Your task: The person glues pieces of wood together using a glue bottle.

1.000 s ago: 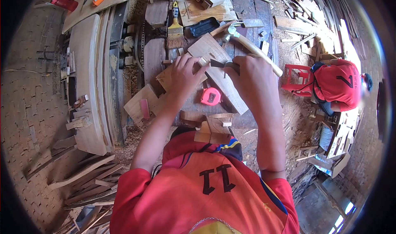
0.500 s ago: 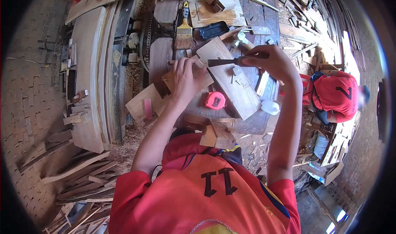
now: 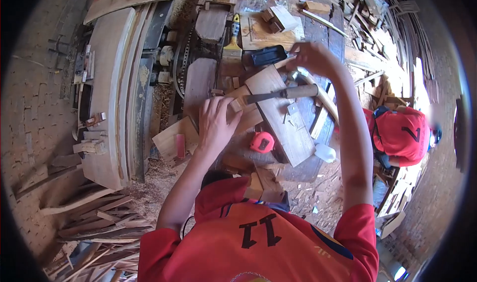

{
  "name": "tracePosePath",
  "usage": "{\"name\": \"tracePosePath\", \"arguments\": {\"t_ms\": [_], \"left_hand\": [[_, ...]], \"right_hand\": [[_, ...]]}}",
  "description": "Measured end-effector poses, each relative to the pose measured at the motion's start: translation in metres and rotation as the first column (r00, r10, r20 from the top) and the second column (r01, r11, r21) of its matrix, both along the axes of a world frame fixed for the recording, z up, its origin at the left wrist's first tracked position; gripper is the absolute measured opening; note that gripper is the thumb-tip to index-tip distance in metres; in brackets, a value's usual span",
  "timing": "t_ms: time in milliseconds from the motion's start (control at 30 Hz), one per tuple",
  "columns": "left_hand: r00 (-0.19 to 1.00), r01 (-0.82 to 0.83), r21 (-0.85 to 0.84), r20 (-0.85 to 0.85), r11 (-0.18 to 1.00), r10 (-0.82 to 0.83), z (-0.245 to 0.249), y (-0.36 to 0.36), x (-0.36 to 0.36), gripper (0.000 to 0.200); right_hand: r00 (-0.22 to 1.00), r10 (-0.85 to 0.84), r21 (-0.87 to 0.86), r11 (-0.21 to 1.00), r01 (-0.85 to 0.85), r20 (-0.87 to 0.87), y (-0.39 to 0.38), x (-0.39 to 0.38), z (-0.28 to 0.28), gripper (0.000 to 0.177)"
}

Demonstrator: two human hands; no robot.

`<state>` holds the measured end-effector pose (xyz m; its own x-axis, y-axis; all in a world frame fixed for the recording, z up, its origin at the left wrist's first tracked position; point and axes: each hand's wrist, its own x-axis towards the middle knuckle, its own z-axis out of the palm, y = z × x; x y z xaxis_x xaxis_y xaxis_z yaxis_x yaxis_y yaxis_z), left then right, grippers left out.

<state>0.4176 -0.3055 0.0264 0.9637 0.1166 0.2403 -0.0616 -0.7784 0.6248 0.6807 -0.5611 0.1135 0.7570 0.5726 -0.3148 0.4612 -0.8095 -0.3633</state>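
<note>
My left hand (image 3: 217,120) rests at the near side of the workpieces, with fingers closed round a small wooden block (image 3: 238,104). A chisel (image 3: 280,93) with a wooden handle lies across the pale board (image 3: 283,125), its blade end close to that block. Out past the board, my right hand (image 3: 313,58) bends downward beside a black plastic tray (image 3: 268,55) and a wooden handle (image 3: 284,63); its fingers look pinched, and what they grip is mostly hidden. A hammer (image 3: 323,98) lies under that forearm. Small metal pieces (image 3: 292,110) sit on the board.
A pink tape measure (image 3: 262,142) and a white bottle (image 3: 325,153) flank the board. A paintbrush (image 3: 232,43) lies farther off. Left stands a machine with a toothed wheel (image 3: 184,58) and long planks (image 3: 107,98). A person in red (image 3: 401,135) bends at the right, near wood scraps.
My right hand has let go of the chisel and moved up and away to the tray's edge. The chisel now lies on the board. My left hand stays by the small block.
</note>
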Motion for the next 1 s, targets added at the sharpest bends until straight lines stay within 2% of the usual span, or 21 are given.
{"name": "tracePosePath", "arguments": {"t_ms": [33, 67, 100, 133, 167, 267, 333, 367, 400, 467, 567, 667, 700, 800, 833, 900, 1000], "left_hand": [[1.000, -0.005, -0.004, -0.016, 1.000, 0.005, 0.002, -0.001, -0.001, 0.044], [0.999, -0.009, -0.006, -0.031, 1.000, 0.009, 0.006, -0.001, -0.002, 0.048], [0.999, -0.010, -0.006, -0.049, 1.000, 0.010, 0.010, -0.002, -0.004, 0.051], [0.998, -0.013, -0.006, -0.064, 1.000, 0.012, 0.015, -0.003, -0.005, 0.055], [0.995, -0.020, -0.012, -0.094, 1.000, 0.019, 0.021, -0.004, -0.007, 0.060], [0.989, -0.089, -0.007, -0.116, 0.996, 0.087, 0.030, -0.004, -0.023, 0.058], [0.973, -0.173, 0.019, -0.151, 0.985, 0.174, 0.034, -0.006, -0.037, 0.056], [0.967, -0.204, 0.035, -0.150, 0.978, 0.207, 0.036, -0.007, -0.044, 0.056], [0.960, -0.231, 0.048, -0.150, 0.972, 0.236, 0.038, -0.007, -0.051, 0.055], [0.944, -0.274, 0.057, -0.176, 0.960, 0.280, 0.046, -0.009, -0.061, 0.054], [0.936, -0.302, 0.057, -0.170, 0.952, 0.307, 0.057, -0.006, -0.065, 0.049], [0.944, -0.302, 0.018, -0.132, 0.953, 0.302, 0.067, 0.002, -0.064, 0.046], [0.948, -0.299, -0.005, -0.113, 0.954, 0.297, 0.070, 0.003, -0.061, 0.046], [0.954, -0.299, -0.068, -0.037, 0.952, 0.297, 0.081, 0.010, -0.050, 0.045], [0.956, -0.293, -0.092, -0.026, 0.952, 0.292, 0.086, 0.013, -0.045, 0.044], [0.964, -0.253, -0.128, 0.045, 0.959, 0.260, 0.092, 0.022, -0.037, 0.043], [0.968, -0.193, -0.196, 0.125, 0.962, 0.220, 0.111, 0.032, -0.027, 0.041]], "right_hand": [[0.997, -0.057, -0.025, 0.998, 0.058, 0.050, 0.020, 0.022, 0.005, 0.037], [0.970, 0.019, 0.111, 0.993, -0.047, 0.242, 0.028, 0.050, -0.012, 0.033], [0.955, -0.015, 0.119, 0.993, -0.022, 0.296, 0.045, 0.071, -0.015, 0.035], [0.897, 0.004, 0.100, 0.994, -0.054, 0.442, 0.059, 0.095, -0.031, 0.038], [0.867, 0.014, 0.049, 0.998, -0.044, 0.497, 0.074, 0.116, -0.042, 0.046], [0.572, 0.057, -0.013, 0.997, -0.081, 0.818, 0.104, 0.209, -0.134, 0.052], [0.647, 0.108, -0.101, 0.994, -0.048, 0.755, 0.122, 0.245, -0.161, 0.057], [0.738, 0.171, -0.220, 0.975, -0.031, 0.653, 0.129, 0.258, -0.164, 0.058], [0.826, 0.160, -0.291, 0.957, 0.005, 0.540, 0.139, 0.263, -0.156, 0.057], [0.807, 0.211, -0.308, 0.951, -0.038, 0.551, 0.142, 0.264, -0.138, 0.048], [0.824, 0.207, -0.115, 0.978, -0.172, 0.528, 0.130, 0.260, -0.104, 0.040], [0.839, 0.180, 0.072, 0.965, -0.251, 0.514, 0.124, 0.257, -0.059, 0.039], [0.955, 0.111, 0.081, 0.987, -0.138, 0.275, 0.127, 0.227, -0.007, 0.044], [0.886, 0.221, 0.382, 0.840, -0.385, 0.407, 0.109, 0.230, 0.018, 0.050], [0.938, 0.170, 0.373, 0.885, -0.280, 0.301, 0.105, 0.190, 0.060, 0.054], [0.971, 0.142, 0.500, 0.837, -0.223, 0.195, 0.097, 0.108, 0.122, 0.055], [0.993, 0.103, 0.613, 0.782, -0.114, 0.053, 0.081, 0.015, 0.171, 0.066]]}}
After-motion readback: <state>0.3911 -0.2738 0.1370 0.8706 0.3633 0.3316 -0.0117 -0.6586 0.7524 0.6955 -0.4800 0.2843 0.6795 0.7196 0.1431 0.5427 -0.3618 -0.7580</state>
